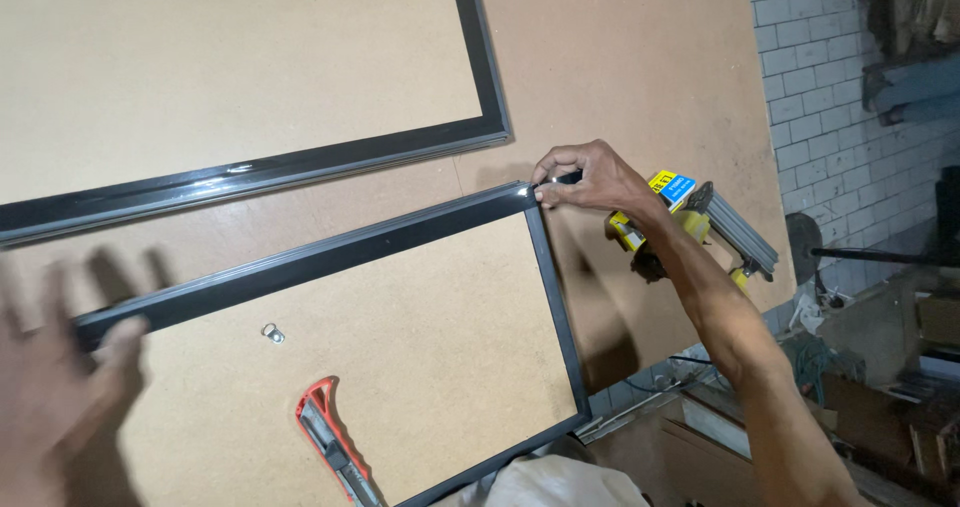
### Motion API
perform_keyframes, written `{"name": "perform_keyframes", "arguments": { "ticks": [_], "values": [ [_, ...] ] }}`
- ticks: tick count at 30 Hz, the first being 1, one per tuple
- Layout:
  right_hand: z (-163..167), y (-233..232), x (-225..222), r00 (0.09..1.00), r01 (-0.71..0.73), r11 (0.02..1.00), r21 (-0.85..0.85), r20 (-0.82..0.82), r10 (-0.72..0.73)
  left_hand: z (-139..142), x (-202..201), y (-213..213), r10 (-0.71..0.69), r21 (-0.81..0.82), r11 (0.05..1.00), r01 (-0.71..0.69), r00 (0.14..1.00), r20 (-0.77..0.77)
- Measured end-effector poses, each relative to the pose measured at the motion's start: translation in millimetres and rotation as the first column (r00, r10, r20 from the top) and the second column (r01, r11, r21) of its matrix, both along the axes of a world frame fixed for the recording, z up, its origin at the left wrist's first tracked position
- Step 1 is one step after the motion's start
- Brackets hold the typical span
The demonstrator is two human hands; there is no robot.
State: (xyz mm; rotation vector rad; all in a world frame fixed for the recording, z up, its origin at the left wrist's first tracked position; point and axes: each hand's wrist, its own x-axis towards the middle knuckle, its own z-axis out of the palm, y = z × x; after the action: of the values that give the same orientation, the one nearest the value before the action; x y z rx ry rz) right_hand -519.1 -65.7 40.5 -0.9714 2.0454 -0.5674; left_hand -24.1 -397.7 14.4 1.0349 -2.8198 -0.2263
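Item 1, lower centre of the frame: an orange-and-black utility knife (335,452) lay on the brown backing board of the nearer frame, untouched by either hand.

Item 2, just above and left of the knife: a small metal hanger plate (273,334) rested flat on the same board, apart from the knife.

Item 3, lower left: your left hand (55,387) was blurred, fingers spread wide and holding nothing, its fingertips at the left end of the frame's top rail; whether they pressed on it cannot be told.

Item 4, centre: the nearer black picture frame (400,235) lay face down on the workbench, running from the left edge to a lower corner at bottom centre right.

Item 5, centre right: your right hand (590,179) pinched the upper right corner of that frame, thumb and fingers closed narrowly on the black moulding.

Item 6, right of that hand, partly hidden behind your forearm: a yellow-and-grey nail gun (700,222) sat on the workbench board (640,57).

Item 7, upper left: a second, larger black frame (300,167) with a brown back lay well apart from your hands.

Item 8, far upper right: a white tiled wall (830,77) stood beyond the bench.
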Motion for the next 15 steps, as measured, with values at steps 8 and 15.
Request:
{"name": "perform_keyframes", "arguments": {
  "ticks": [8, 15],
  "values": [
    [-25.3, 8.3, -6.8, 0.972, 0.123, 0.990, -0.066, 0.209, -0.107, 10.5, -298.5, 146.7, -0.580, 0.442, 0.761, 0.475, 0.802, 0.138],
    [-27.9, 13.4, 4.1, 0.905, 0.293, 0.946, -0.140, 0.358, -0.228, 24.5, -316.0, 167.8, -0.488, 0.501, 0.773, 0.389, 0.869, 0.078]
  ]
}}
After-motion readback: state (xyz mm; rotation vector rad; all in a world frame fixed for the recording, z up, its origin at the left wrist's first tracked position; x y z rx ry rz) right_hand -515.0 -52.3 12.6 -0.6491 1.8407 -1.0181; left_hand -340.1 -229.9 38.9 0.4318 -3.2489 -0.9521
